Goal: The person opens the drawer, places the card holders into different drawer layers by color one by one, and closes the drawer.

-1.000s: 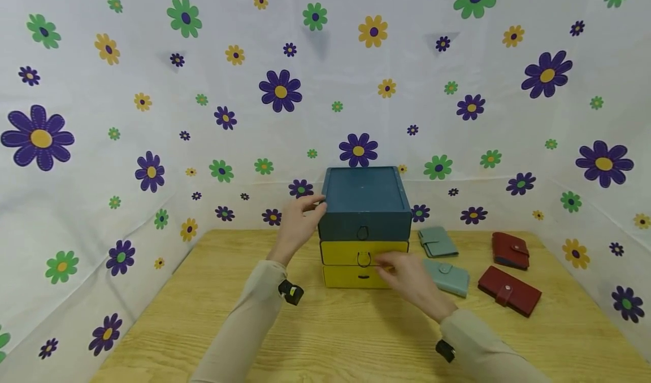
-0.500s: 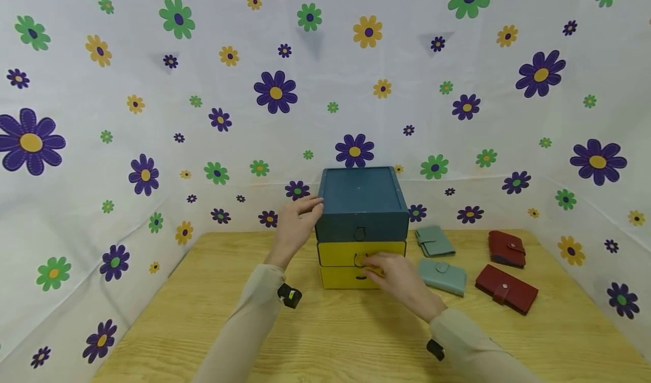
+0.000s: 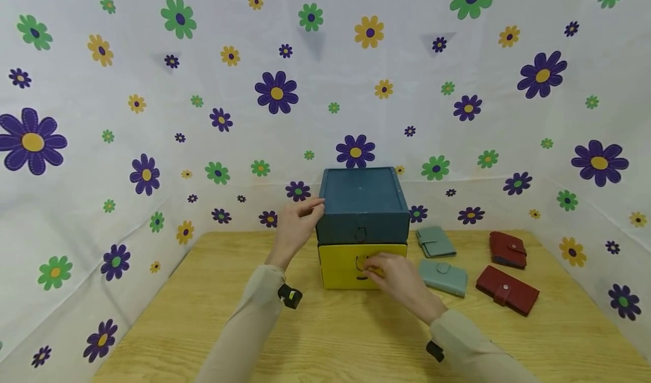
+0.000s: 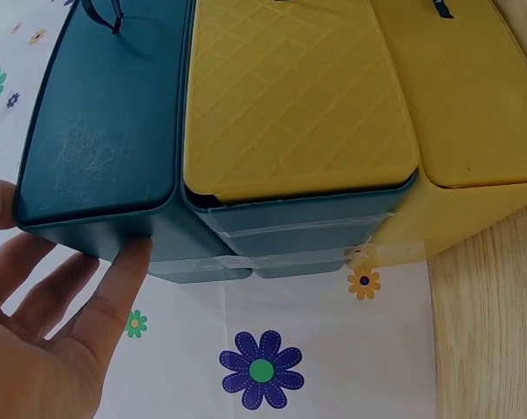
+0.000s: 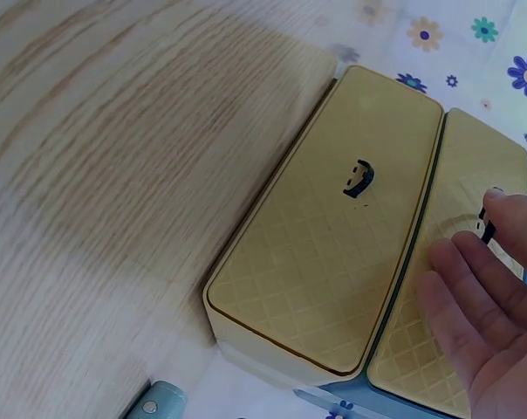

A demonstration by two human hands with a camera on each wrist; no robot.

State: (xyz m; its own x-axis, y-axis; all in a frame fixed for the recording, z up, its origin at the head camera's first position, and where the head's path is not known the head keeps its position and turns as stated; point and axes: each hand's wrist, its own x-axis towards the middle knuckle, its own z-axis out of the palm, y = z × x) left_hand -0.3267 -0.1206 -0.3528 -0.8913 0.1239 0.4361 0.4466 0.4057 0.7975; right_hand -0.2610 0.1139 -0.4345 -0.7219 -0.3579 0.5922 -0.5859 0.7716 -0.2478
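A small stack of drawers stands on the table, its top drawer (image 3: 338, 226) blue and the two below yellow. My right hand (image 3: 399, 278) pinches the thin black loop handle (image 5: 489, 229) of the middle drawer (image 3: 335, 259), which juts slightly forward of its casing. The bottom drawer (image 5: 325, 236) has its own black loop and looks closed. My left hand (image 3: 296, 227) rests against the left side of the blue top unit, with extended fingertips touching its wall in the left wrist view.
Right of the stack lie two pale green wallets, a squarish one (image 3: 435, 242) and a longer one (image 3: 442, 277). Beyond them are two red wallets, a small one (image 3: 507, 249) and a long one (image 3: 507, 290). Flower-printed cloth (image 3: 325, 61) hangs behind and at both sides.
My right hand has moved left onto the middle drawer's handle and taken hold of it. The middle drawer has come slightly forward. My left hand has stayed against the stack.
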